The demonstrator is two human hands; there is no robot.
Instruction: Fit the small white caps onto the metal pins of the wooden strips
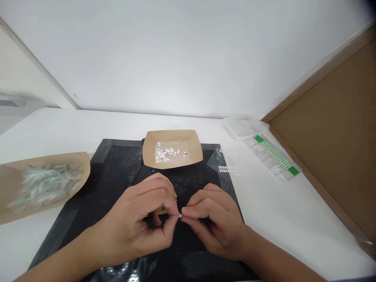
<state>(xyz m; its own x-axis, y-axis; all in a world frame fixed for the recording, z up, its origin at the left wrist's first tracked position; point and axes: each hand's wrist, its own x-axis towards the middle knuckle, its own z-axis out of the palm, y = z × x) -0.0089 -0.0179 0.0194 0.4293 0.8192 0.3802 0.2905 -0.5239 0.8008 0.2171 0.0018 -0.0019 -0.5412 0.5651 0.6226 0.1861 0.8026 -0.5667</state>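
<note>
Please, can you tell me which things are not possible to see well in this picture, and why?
All in the head view:
- Tiny white piece between the fingertips of left hand and right hand: too small, partly covered by fingers.
- Yellowish object: mostly hidden behind the left hand.
- Left tray: cut off by the left edge; its clear packets blurred.
- Large cardboard box: cut off by the right edge.
</note>
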